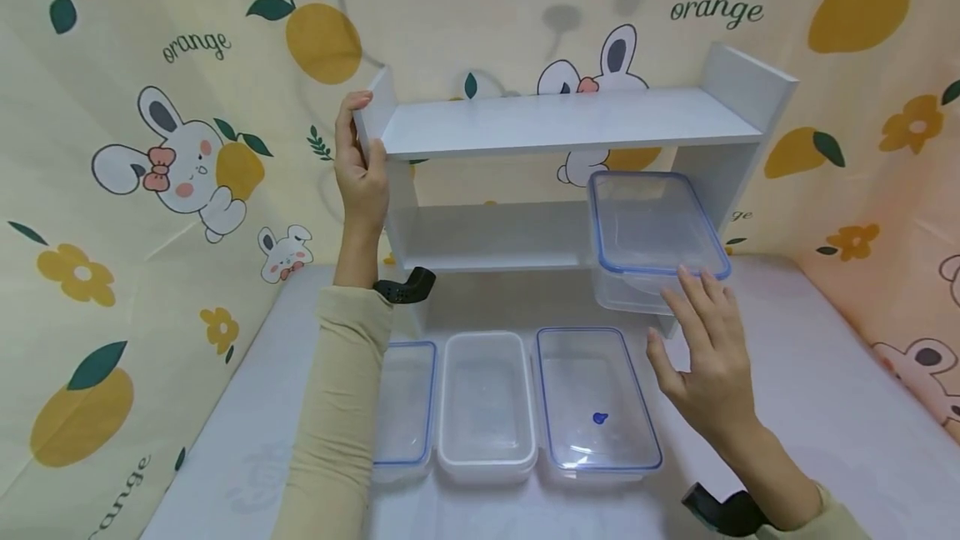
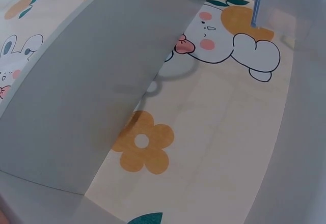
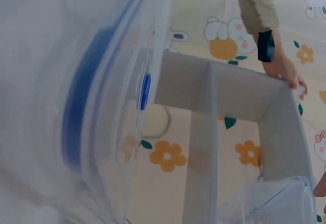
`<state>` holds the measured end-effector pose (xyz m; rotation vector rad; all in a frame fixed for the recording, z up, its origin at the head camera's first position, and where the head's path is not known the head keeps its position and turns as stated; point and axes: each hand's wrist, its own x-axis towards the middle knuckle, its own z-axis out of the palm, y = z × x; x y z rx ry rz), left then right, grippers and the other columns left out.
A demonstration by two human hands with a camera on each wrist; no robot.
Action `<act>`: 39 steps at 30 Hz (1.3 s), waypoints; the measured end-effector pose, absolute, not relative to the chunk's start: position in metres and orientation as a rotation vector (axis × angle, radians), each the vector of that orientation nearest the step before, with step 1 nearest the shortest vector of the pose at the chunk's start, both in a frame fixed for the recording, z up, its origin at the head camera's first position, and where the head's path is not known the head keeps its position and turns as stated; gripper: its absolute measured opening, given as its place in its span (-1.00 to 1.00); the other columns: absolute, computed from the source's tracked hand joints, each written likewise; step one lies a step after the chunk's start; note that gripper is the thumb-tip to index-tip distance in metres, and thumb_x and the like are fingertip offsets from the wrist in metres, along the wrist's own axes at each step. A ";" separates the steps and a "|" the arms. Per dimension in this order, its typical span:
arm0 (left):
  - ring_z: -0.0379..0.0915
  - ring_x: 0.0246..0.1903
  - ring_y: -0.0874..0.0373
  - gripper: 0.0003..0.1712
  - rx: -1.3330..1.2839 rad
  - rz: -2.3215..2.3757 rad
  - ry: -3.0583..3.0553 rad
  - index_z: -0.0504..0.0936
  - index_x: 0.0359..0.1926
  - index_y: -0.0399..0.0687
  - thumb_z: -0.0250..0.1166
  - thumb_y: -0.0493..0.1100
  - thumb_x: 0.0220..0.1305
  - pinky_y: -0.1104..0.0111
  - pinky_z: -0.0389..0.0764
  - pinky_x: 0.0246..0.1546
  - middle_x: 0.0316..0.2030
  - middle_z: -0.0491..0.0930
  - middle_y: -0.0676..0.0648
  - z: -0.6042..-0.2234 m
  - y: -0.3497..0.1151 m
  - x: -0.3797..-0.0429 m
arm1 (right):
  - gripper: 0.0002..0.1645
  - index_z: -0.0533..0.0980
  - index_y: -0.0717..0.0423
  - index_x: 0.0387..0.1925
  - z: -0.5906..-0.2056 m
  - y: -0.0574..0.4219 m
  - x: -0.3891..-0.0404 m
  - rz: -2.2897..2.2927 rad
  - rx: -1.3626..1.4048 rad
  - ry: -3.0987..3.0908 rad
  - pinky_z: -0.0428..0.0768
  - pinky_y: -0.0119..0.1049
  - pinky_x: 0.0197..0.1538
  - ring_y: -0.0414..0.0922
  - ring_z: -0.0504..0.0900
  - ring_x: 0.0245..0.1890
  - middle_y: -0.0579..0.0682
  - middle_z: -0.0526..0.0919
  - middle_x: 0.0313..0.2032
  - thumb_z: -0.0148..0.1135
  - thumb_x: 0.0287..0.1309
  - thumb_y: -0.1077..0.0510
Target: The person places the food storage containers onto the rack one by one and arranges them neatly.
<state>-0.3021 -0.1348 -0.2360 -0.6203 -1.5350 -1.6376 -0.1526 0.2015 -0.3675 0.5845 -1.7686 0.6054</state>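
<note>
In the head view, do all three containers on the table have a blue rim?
No, the middle container has a whitish rim, while the left container and right container have blue rims.

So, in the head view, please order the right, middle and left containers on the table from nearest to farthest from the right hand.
1. Right container, blue-rimmed, left of the right hand.
2. Middle container, pale-rimmed, between the other two.
3. Left container, partly behind the left sleeve.
</note>
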 end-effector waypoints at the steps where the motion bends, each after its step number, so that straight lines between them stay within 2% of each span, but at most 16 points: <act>1: 0.19 0.29 0.20 -0.46 -0.615 -1.637 -1.537 0.25 0.22 -0.40 -0.18 -0.53 0.17 0.32 0.20 0.42 0.28 0.25 -0.27 -0.236 -0.135 -0.302 | -0.41 0.51 0.45 0.03 -0.368 0.202 -0.154 0.581 0.589 -1.788 0.03 -0.15 0.55 0.01 0.25 0.46 0.19 0.44 0.30 0.01 0.34 -0.05; 5: 0.20 0.28 0.21 -0.48 -0.611 -1.636 -1.538 0.27 0.20 -0.39 -0.18 -0.52 0.17 0.28 0.22 0.40 0.28 0.27 -0.25 -0.235 -0.135 -0.300 | -0.37 0.44 0.35 0.18 -0.370 0.203 -0.160 0.524 0.595 -1.848 -0.08 -0.14 0.57 -0.05 0.12 0.51 0.09 0.31 0.40 -0.06 0.37 -0.09; 10: 0.19 0.29 0.23 -0.47 -0.613 -1.631 -1.547 0.27 0.21 -0.37 -0.17 -0.51 0.18 0.33 0.22 0.41 0.29 0.27 -0.23 -0.237 -0.137 -0.306 | -0.36 0.39 0.33 0.24 -0.373 0.204 -0.164 0.501 0.601 -1.858 -0.10 -0.19 0.58 -0.07 0.08 0.53 0.08 0.26 0.42 -0.08 0.38 -0.08; 15: 0.19 0.30 0.23 -0.49 -0.597 -1.630 -1.563 0.27 0.19 -0.40 -0.18 -0.51 0.18 0.40 0.21 0.40 0.28 0.26 -0.26 -0.233 -0.135 -0.296 | -0.34 0.36 0.36 0.25 -0.375 0.204 -0.165 0.487 0.609 -1.876 -0.12 -0.20 0.58 -0.06 0.05 0.54 0.10 0.23 0.44 -0.09 0.39 -0.09; 27: 0.19 0.29 0.24 -0.46 -0.606 -1.632 -1.551 0.28 0.20 -0.32 -0.15 -0.51 0.16 0.36 0.22 0.41 0.29 0.28 -0.18 -0.244 -0.142 -0.322 | -0.30 0.32 0.43 0.25 -0.373 0.208 -0.167 0.425 0.603 -1.936 -0.12 -0.19 0.58 0.01 0.03 0.54 0.23 0.22 0.42 -0.12 0.40 -0.09; 39: 0.17 0.32 0.23 -0.47 -0.604 -1.651 -1.556 0.26 0.20 -0.38 -0.17 -0.53 0.16 0.40 0.18 0.43 0.29 0.26 -0.25 -0.236 -0.136 -0.305 | -0.25 0.35 0.42 0.25 -0.370 0.215 -0.179 0.485 0.574 -1.992 -0.08 -0.16 0.57 0.04 0.08 0.52 0.29 0.28 0.37 -0.15 0.40 -0.17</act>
